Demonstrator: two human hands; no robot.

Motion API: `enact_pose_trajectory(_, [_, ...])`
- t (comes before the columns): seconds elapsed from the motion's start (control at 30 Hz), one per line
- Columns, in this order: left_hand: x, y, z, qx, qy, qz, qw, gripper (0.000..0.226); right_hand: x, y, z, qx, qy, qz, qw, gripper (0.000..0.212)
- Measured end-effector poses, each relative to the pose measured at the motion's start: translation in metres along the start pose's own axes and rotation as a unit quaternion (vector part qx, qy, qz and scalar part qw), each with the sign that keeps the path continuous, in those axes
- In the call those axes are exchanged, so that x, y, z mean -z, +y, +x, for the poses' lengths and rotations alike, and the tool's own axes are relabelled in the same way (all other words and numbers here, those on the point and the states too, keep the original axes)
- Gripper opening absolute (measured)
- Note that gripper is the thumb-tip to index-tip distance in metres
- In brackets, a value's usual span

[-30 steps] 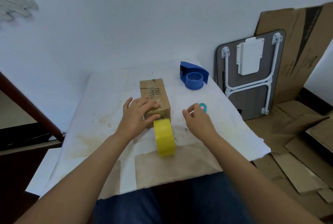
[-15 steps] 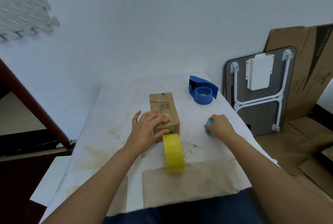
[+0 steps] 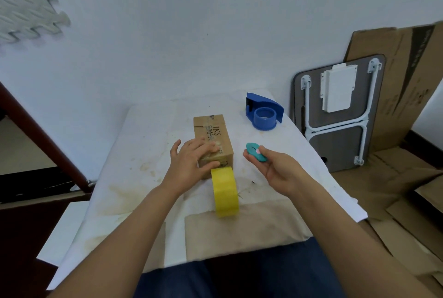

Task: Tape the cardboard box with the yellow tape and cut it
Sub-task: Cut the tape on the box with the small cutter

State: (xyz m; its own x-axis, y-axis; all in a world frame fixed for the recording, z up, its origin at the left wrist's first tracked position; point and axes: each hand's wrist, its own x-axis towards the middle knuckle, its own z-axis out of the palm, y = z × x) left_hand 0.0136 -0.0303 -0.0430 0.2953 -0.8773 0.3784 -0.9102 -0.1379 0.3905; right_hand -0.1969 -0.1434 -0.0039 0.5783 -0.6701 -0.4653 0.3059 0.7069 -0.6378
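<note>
A small cardboard box (image 3: pixel 212 130) lies lengthwise in the middle of the white table (image 3: pixel 148 144). My left hand (image 3: pixel 191 162) presses flat on its near end, fingers spread over the top and thumb on the front face. The yellow tape roll (image 3: pixel 225 191) stands on edge just in front of the box, touching its near face below my thumb. My right hand (image 3: pixel 271 166) is raised to the right of the box, holding a small teal cutter (image 3: pixel 255 154) with a pink button between thumb and fingers.
A blue tape dispenser (image 3: pixel 263 114) sits at the table's far right. A folded grey table (image 3: pixel 340 111) and flattened cardboard sheets (image 3: pixel 407 77) lean on the wall to the right. More cardboard (image 3: pixel 407 197) covers the floor there. The near table edge is at my lap.
My right hand reached right to the teal cutter on the table, picked it up and now holds it lifted beside the box. My left hand stayed on the box.
</note>
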Motion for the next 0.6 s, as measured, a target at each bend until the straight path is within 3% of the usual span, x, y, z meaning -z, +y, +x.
enact_pose_trajectory(0.2, [0.014, 0.015, 0.005, 0.004, -0.020, 0.016, 1.000, 0.049, 0.001, 0.008, -0.008, 0.012, -0.057, -0.046, 0.997, 0.030])
enact_pose_trajectory(0.37, [0.022, 0.025, 0.012, 0.028, -0.015, -0.018, 0.999, 0.017, -0.024, 0.008, -0.011, 0.064, -0.066, -0.157, 0.983, 0.023])
enact_pose_trajectory(0.6, [0.036, 0.035, 0.001, 0.093, 0.007, -0.121, 0.988, 0.014, -0.049, 0.016, 0.003, 0.219, -0.074, -0.425, 0.875, 0.029])
